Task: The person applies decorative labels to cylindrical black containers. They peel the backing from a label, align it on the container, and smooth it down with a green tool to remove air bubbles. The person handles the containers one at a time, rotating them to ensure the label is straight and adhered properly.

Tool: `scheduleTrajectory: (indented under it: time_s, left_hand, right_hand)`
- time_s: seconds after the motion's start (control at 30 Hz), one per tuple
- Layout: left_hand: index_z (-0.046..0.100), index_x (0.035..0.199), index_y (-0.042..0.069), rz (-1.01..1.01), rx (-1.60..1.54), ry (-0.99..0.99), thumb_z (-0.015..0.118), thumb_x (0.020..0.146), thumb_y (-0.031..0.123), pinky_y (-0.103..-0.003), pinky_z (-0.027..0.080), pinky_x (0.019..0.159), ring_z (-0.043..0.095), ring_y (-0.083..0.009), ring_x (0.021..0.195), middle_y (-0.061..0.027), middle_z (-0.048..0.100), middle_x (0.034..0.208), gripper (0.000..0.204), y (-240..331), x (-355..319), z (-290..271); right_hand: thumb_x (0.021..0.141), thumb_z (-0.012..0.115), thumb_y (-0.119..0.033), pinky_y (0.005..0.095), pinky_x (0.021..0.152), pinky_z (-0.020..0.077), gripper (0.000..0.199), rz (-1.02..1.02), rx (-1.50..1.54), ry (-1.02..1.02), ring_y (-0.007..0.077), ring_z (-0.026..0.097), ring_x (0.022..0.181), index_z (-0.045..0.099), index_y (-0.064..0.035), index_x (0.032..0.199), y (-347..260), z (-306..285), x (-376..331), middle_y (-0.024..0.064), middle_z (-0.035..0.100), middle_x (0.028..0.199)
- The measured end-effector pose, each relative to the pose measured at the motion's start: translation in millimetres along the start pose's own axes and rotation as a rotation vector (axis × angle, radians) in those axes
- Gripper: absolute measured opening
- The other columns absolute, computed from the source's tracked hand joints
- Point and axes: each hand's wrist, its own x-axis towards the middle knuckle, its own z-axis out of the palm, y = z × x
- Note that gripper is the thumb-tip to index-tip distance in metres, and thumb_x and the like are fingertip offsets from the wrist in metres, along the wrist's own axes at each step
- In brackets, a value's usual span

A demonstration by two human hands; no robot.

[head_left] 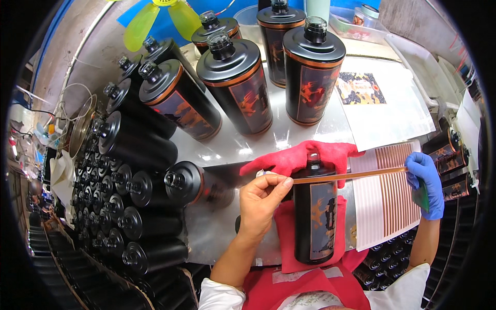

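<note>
A thin copper-coloured adhesive strip (351, 175) is stretched level across the shoulder of a black bottle (305, 222). My bare left hand (262, 204) pinches its left end between thumb and fingers. In its blue glove, my right hand (426, 181) grips the other end and also has a flat green piece (421, 196) against the palm. The bottle lies on red cloth (284, 225), its clear neck pointing away from me and a dark patterned label on its side. Whether the strip touches the bottle is unclear. Beneath my right hand lies a sheet of copper strips (395, 201).
Several labelled black bottles (235, 85) stand at the back of the metal table (253, 147). Many black bottles (150, 219) lie stacked on the left. White paper (395, 124) with a printed label lies back right, near a clear plastic tray (423, 67). A yellow-green fan (142, 26) is at upper left.
</note>
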Motion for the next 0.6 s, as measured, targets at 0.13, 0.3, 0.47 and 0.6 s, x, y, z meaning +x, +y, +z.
scheduleTrajectory:
  time_s: [0.13,0.3,0.47,0.6]
  left_hand:
    - [0.066,0.084,-0.003,0.002,0.008,0.032,0.067,0.083,0.001,-0.021,0.042,0.061,0.053,-0.0079,0.066,-0.0029,0.062,0.077,0.004,-5.4,2.4,4.8]
    - [0.067,0.087,-0.001,0.025,0.014,0.043,0.069,0.083,0.001,-0.016,0.04,0.061,0.052,-0.0025,0.069,-0.0004,0.063,0.082,0.005,-13.4,3.2,5.1]
    - [0.065,0.086,0.001,0.025,0.006,0.069,0.07,0.082,0.002,-0.016,0.037,0.057,0.049,-0.0022,0.065,0.0006,0.062,0.08,0.007,-17.7,4.1,7.0]
    - [0.06,0.093,0.004,-0.104,-0.228,0.15,0.067,0.084,0.004,-0.019,0.042,0.065,0.053,-0.0059,0.072,-0.0005,0.062,0.085,0.011,-25.8,-1.6,9.3]
  right_hand:
    - [0.08,0.065,-0.014,0.0171,0.04,0.027,0.014,0.027,0.001,0.043,0.0024,0.036,0.042,0.055,-0.0058,0.073,-1.3,3.3,6.8,-0.004,0.045,0.056]
    - [0.08,0.065,-0.012,0.0172,0.041,0.0278,0.013,0.051,0.018,0.056,0.0027,0.038,0.043,0.055,-0.0057,0.072,4.3,1.2,13.8,-0.003,0.047,0.057]
    - [0.079,0.064,-0.012,0.0173,0.04,0.0278,0.013,0.048,-0.002,0.039,0.003,0.037,0.042,0.055,-0.0053,0.073,7.2,-0.5,17.3,-0.0024,0.047,0.057]
    - [0.08,0.064,-0.012,0.017,0.04,0.0277,0.014,0.059,0.002,0.034,0.0031,0.037,0.042,0.054,-0.0052,0.073,12.2,-0.6,21.3,-0.0023,0.046,0.057]
